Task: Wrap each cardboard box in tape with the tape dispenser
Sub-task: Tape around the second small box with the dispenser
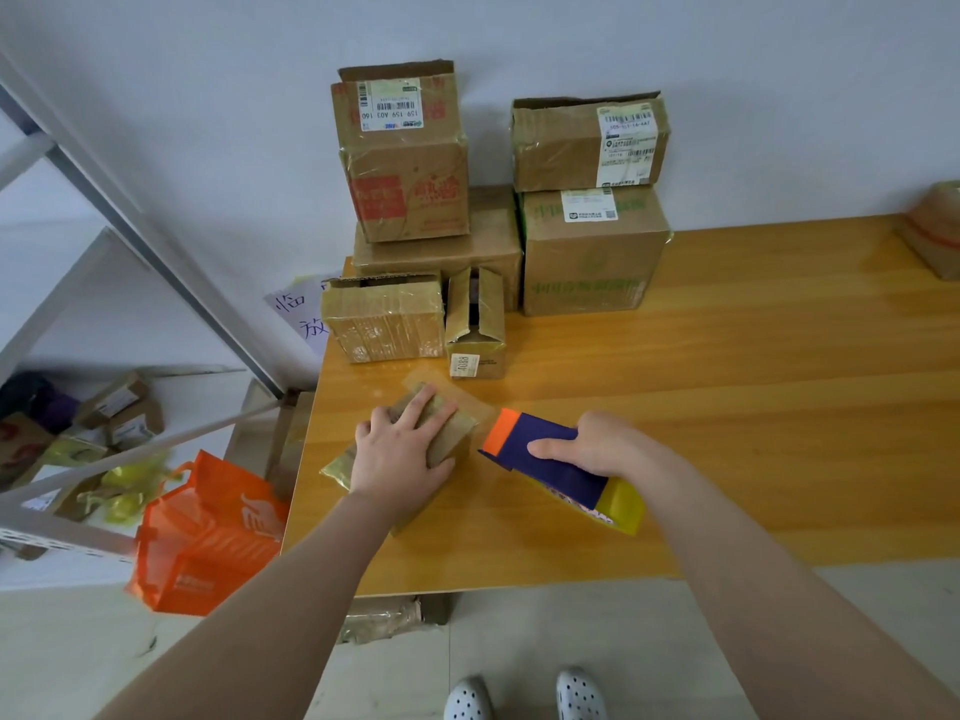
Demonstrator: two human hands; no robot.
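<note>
A small cardboard box (451, 438) lies near the front left of the wooden table (727, 407). My left hand (400, 449) rests on top of it, fingers spread over the lid and thumb down its near side. My right hand (597, 444) grips the tape dispenser (550, 459), purple with an orange nose and a yellow tape roll at its rear. The orange nose sits right beside the box's right edge. A strip of clear tape (457, 394) runs from the box across the table behind it.
Several cardboard boxes (410, 200) are stacked against the wall at the table's back left, with two smaller boxes (384, 319) in front. Another taped box (935, 231) sits at the far right. An orange bag (208, 537) and metal shelving (104, 210) stand left of the table.
</note>
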